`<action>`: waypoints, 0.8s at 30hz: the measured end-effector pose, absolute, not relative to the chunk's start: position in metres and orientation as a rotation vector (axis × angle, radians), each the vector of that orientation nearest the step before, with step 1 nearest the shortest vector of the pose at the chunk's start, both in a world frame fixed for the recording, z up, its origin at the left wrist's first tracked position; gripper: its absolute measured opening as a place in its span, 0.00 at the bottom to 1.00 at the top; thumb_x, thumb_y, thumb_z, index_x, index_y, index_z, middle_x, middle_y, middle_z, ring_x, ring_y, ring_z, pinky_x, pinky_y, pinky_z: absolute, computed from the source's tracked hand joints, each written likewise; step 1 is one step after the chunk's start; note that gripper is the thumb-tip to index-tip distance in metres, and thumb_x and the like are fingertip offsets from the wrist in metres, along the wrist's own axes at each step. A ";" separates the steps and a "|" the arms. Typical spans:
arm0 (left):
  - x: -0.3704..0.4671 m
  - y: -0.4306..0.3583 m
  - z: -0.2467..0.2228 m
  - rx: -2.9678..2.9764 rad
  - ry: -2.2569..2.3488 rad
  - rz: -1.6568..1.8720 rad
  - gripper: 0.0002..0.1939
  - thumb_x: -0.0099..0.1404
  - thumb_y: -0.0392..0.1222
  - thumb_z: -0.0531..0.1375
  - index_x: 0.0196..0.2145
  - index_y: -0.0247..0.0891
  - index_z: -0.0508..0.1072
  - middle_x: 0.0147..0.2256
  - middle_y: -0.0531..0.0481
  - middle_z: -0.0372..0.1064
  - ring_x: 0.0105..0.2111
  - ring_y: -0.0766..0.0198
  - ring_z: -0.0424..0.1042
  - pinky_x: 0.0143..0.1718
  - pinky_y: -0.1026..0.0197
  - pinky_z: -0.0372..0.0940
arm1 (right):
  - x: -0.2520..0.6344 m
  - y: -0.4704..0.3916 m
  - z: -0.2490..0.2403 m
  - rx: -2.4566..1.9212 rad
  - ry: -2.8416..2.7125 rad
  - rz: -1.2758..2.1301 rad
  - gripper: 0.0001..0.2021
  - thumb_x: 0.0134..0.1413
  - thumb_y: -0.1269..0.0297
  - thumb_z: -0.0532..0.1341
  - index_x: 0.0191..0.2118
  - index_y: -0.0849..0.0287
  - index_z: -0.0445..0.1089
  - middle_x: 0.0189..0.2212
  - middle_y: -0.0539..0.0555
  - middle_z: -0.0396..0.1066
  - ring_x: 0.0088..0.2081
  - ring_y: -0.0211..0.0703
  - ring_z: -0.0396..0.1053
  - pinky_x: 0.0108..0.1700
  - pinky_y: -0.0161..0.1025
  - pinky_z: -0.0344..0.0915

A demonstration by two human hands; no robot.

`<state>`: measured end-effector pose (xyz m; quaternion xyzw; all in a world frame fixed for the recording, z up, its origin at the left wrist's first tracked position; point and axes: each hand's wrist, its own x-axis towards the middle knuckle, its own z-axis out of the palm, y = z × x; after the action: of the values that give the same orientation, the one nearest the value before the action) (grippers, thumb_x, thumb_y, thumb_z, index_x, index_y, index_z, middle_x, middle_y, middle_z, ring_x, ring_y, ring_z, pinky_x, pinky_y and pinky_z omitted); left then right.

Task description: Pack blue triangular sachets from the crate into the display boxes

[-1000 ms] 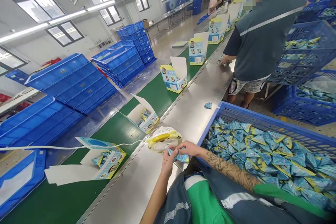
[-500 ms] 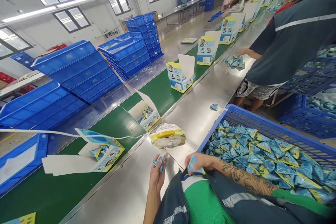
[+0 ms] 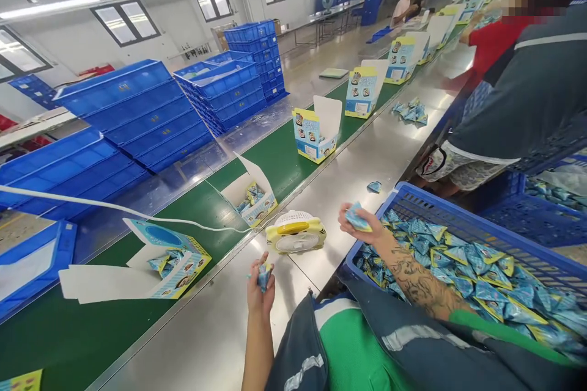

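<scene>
Low over the steel counter, my left hand point(image 3: 261, 287) is closed on a small blue triangular packet point(image 3: 263, 276). My right hand point(image 3: 367, 229) grips another blue and yellow packet point(image 3: 359, 218) near the corner of a blue crate point(image 3: 408, 192). Many similar packets point(image 3: 458, 269) fill that crate. Between and beyond my hands stands a small yellow and white fan point(image 3: 296, 233). An open display box point(image 3: 183, 272) with packets inside lies tilted on the green belt to the left, and another open box point(image 3: 257, 208) with packets sits behind the fan.
The green conveyor belt point(image 3: 224, 238) carries several more open boxes point(image 3: 316, 131) into the distance. A white cable point(image 3: 151, 215) crosses over the belt to the fan. One loose packet point(image 3: 374, 187) lies on the steel counter point(image 3: 339, 171). Co-workers stand at right; stacked blue crates point(image 3: 132, 116) line the left.
My right hand has moved up and away from my body with its packet. My left hand has shifted slightly left and up. The nearest boxes on the belt have moved slightly left.
</scene>
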<state>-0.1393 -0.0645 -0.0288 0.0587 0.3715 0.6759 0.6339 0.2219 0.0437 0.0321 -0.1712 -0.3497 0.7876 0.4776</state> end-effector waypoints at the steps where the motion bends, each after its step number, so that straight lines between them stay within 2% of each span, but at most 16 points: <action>1: -0.141 -0.066 -0.025 0.122 0.862 1.557 0.20 0.50 0.45 0.81 0.37 0.43 0.79 0.50 0.44 0.79 0.34 0.67 0.76 0.17 0.74 0.58 | 0.218 0.043 0.029 -0.431 -0.852 1.946 0.22 0.56 0.46 0.70 0.48 0.54 0.66 0.29 0.47 0.67 0.25 0.33 0.58 0.28 0.35 0.53; 2: -0.143 -0.069 -0.021 0.135 0.850 1.562 0.20 0.50 0.45 0.81 0.38 0.44 0.80 0.50 0.44 0.79 0.33 0.68 0.75 0.16 0.75 0.58 | 0.214 0.043 0.026 -0.430 -0.850 1.969 0.24 0.56 0.45 0.70 0.50 0.54 0.66 0.29 0.47 0.67 0.24 0.33 0.58 0.27 0.35 0.53; 4: -0.146 -0.074 -0.012 0.238 0.785 1.553 0.24 0.47 0.50 0.81 0.41 0.47 0.80 0.53 0.43 0.78 0.31 0.66 0.74 0.14 0.73 0.57 | 0.208 0.041 0.020 -0.411 -0.865 2.021 0.32 0.46 0.40 0.75 0.49 0.55 0.67 0.29 0.47 0.69 0.22 0.33 0.58 0.24 0.35 0.53; 6: -0.148 -0.077 -0.003 0.358 0.762 1.533 0.30 0.42 0.52 0.82 0.43 0.49 0.82 0.55 0.42 0.77 0.31 0.65 0.73 0.14 0.71 0.57 | 0.203 0.039 0.014 -0.409 -0.876 2.054 0.35 0.41 0.42 0.78 0.49 0.57 0.68 0.29 0.47 0.70 0.22 0.33 0.60 0.24 0.35 0.54; 8: -0.150 -0.078 0.005 0.389 0.827 1.531 0.29 0.43 0.49 0.82 0.44 0.49 0.83 0.56 0.42 0.76 0.34 0.65 0.74 0.17 0.72 0.61 | 0.200 0.037 0.009 -0.430 -0.864 2.057 0.30 0.48 0.48 0.77 0.50 0.58 0.69 0.31 0.49 0.72 0.24 0.33 0.64 0.26 0.33 0.56; 10: -0.154 -0.078 0.009 0.408 0.835 1.514 0.29 0.45 0.48 0.82 0.46 0.51 0.83 0.56 0.43 0.76 0.36 0.66 0.74 0.22 0.72 0.66 | 0.199 0.035 0.006 -0.416 -0.869 2.087 0.27 0.54 0.49 0.74 0.53 0.58 0.69 0.33 0.50 0.74 0.24 0.33 0.66 0.25 0.32 0.56; 12: -0.158 -0.077 0.012 0.494 0.747 1.454 0.33 0.42 0.54 0.82 0.46 0.53 0.82 0.55 0.44 0.76 0.32 0.64 0.73 0.21 0.68 0.68 | 0.197 0.033 0.006 -0.355 -0.919 2.155 0.32 0.49 0.44 0.75 0.52 0.58 0.69 0.33 0.52 0.76 0.22 0.34 0.66 0.22 0.33 0.53; 14: -0.159 -0.073 0.014 0.529 0.747 1.433 0.36 0.36 0.54 0.84 0.45 0.54 0.82 0.58 0.45 0.75 0.33 0.62 0.74 0.17 0.68 0.65 | 0.194 0.032 0.009 -0.339 -0.961 2.200 0.35 0.43 0.41 0.77 0.50 0.57 0.70 0.31 0.51 0.75 0.21 0.35 0.65 0.20 0.34 0.51; 17: -0.151 -0.064 0.016 0.464 0.863 1.493 0.30 0.44 0.46 0.83 0.46 0.52 0.83 0.58 0.46 0.75 0.42 0.63 0.78 0.31 0.72 0.72 | 0.186 0.034 0.015 -0.512 -0.904 2.129 0.29 0.47 0.47 0.78 0.49 0.57 0.71 0.27 0.48 0.71 0.23 0.33 0.63 0.22 0.32 0.52; 19: -0.144 -0.064 0.022 0.536 0.786 1.478 0.31 0.43 0.49 0.83 0.47 0.51 0.83 0.55 0.45 0.77 0.37 0.64 0.78 0.26 0.70 0.72 | 0.183 0.034 0.020 -0.509 -0.894 2.108 0.30 0.48 0.47 0.77 0.52 0.58 0.71 0.28 0.47 0.71 0.22 0.32 0.61 0.23 0.32 0.53; 20: -0.142 -0.066 0.028 0.603 0.719 1.476 0.31 0.44 0.51 0.82 0.47 0.51 0.83 0.55 0.45 0.77 0.33 0.64 0.76 0.19 0.70 0.68 | 0.182 0.033 0.022 -0.464 -0.916 2.121 0.33 0.47 0.45 0.77 0.53 0.60 0.71 0.29 0.48 0.71 0.22 0.31 0.61 0.22 0.32 0.53; 21: -0.143 -0.069 0.035 0.648 0.717 1.504 0.27 0.43 0.50 0.83 0.42 0.49 0.83 0.53 0.46 0.78 0.31 0.66 0.76 0.20 0.70 0.69 | 0.183 0.032 0.024 -0.406 -0.947 2.143 0.35 0.45 0.43 0.77 0.53 0.61 0.71 0.29 0.48 0.72 0.21 0.32 0.61 0.23 0.33 0.54; 22: -0.148 -0.075 0.045 0.618 0.757 1.582 0.26 0.43 0.49 0.83 0.40 0.47 0.84 0.49 0.48 0.80 0.31 0.68 0.76 0.28 0.69 0.75 | 0.184 0.032 0.026 -0.375 -0.964 2.149 0.35 0.45 0.43 0.77 0.52 0.61 0.71 0.30 0.49 0.72 0.22 0.32 0.62 0.23 0.33 0.55; 23: -0.157 -0.082 0.057 0.592 0.780 1.644 0.24 0.48 0.49 0.81 0.42 0.48 0.83 0.46 0.50 0.79 0.33 0.70 0.77 0.35 0.71 0.77 | 0.185 0.031 0.028 -0.371 -0.968 2.141 0.33 0.47 0.45 0.77 0.52 0.61 0.71 0.30 0.49 0.72 0.23 0.32 0.64 0.24 0.33 0.56; 24: -0.171 -0.089 0.071 0.599 0.768 1.658 0.29 0.45 0.51 0.81 0.45 0.48 0.82 0.45 0.51 0.79 0.31 0.70 0.76 0.32 0.70 0.77 | 0.187 0.032 0.031 -0.393 -0.959 2.127 0.31 0.49 0.48 0.77 0.52 0.61 0.71 0.31 0.49 0.73 0.24 0.32 0.65 0.26 0.32 0.57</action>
<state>-0.1711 -0.0891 0.0705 0.2554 0.3273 0.7069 0.5726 0.1867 0.0316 0.0310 -0.1539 -0.3751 0.8323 0.3780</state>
